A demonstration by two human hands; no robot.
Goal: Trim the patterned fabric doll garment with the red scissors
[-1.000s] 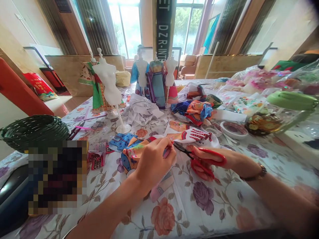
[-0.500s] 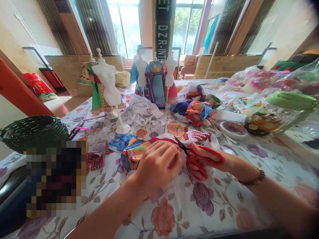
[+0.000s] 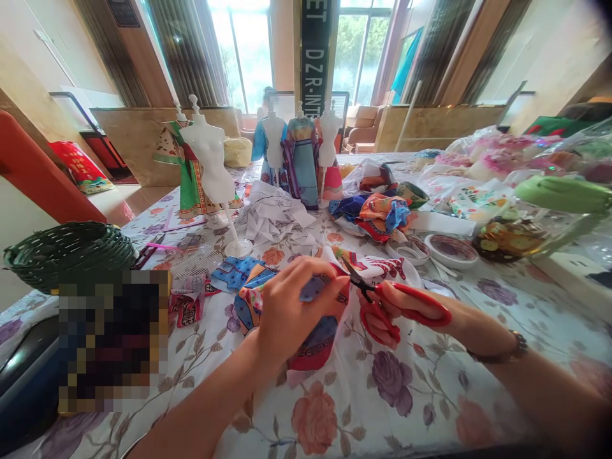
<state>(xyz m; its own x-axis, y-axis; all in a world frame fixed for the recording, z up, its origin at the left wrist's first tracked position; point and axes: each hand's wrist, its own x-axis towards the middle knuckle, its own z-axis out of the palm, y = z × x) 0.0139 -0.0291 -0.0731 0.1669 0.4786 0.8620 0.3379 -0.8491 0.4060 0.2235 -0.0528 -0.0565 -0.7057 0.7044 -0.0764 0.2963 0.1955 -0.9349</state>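
Note:
My left hand (image 3: 291, 309) is closed on a piece of printed fabric (image 3: 320, 341), orange, blue and red, lifted a little off the flowered tablecloth (image 3: 382, 395). My right hand (image 3: 406, 312) grips red-handled scissors (image 3: 389, 306); their dark blades point up and left and meet the fabric's upper edge just right of my left fingers. More of the same fabric (image 3: 382, 264) lies behind the blades.
A white mini mannequin (image 3: 213, 166) on a stand is left of centre, with dressed mannequins (image 3: 299, 153) behind. A dark green woven basket (image 3: 67, 252) sits far left. Fabric scraps (image 3: 377, 213), small dishes (image 3: 449, 248) and plastic-wrapped goods (image 3: 526, 191) fill the right side.
My left hand has lifted and turned the fabric, so a blue and red panel now hangs below it. The scissors have shifted slightly right with the blades still at the fabric's edge.

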